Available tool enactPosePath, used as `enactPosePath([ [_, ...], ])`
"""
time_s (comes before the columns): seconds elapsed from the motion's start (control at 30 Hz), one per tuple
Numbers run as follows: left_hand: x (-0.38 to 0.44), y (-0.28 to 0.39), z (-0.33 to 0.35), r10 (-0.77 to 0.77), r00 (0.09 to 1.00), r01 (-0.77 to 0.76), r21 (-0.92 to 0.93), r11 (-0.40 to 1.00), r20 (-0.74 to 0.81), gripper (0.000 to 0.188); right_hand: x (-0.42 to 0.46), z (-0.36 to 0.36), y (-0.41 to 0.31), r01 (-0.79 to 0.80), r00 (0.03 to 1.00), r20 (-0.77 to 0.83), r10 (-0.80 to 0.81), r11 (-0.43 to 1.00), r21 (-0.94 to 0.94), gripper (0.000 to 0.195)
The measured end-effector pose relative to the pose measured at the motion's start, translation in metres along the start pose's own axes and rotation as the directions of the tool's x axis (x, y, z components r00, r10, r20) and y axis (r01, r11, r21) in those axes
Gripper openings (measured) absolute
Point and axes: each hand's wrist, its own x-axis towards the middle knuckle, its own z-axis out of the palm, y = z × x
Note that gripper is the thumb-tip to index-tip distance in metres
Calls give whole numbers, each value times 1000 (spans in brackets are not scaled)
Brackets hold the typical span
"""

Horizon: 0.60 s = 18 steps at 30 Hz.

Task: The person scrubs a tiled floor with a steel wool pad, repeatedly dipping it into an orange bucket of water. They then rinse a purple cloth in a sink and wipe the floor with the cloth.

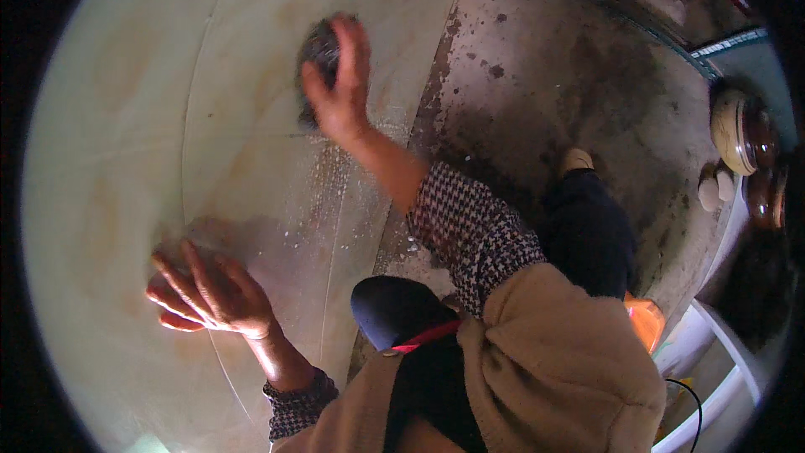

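Note:
My right hand [343, 85] is closed around a dark scrubber [324, 50], blurred, its exact kind unclear. It presses the scrubber against a pale green surface [245, 75] with brownish stains and thin seam lines. Wet, whitish drops and foam streaks [321, 182] mark the surface below that hand. Lower and to the left, my left hand [217, 296] has its fingers spread and holds nothing. It is over the same surface with a shadow beside it; whether the palm touches cannot be told.
Stained concrete floor [503, 75] borders the pale surface. A tan shoe [577, 160] and a dark trouser leg [588, 226] are on it. To the right are a brown glazed jar [761, 132], an orange object [644, 321], a white frame [723, 340] and a black cable [695, 399].

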Motion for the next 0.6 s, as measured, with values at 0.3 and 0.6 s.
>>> enactPosePath([
  [0.3, 44, 52, 54, 114, 993, -101, 345, 933, -17, 49, -40, -23, 183, -750, 660, -39, 750, 661, 15, 57],
  [0.6, 83, 82, 94, 137, 990, -133, 389, 911, 19, 50, 47, -16, 291, -886, 432, -60, 900, 435, 160, 51],
])
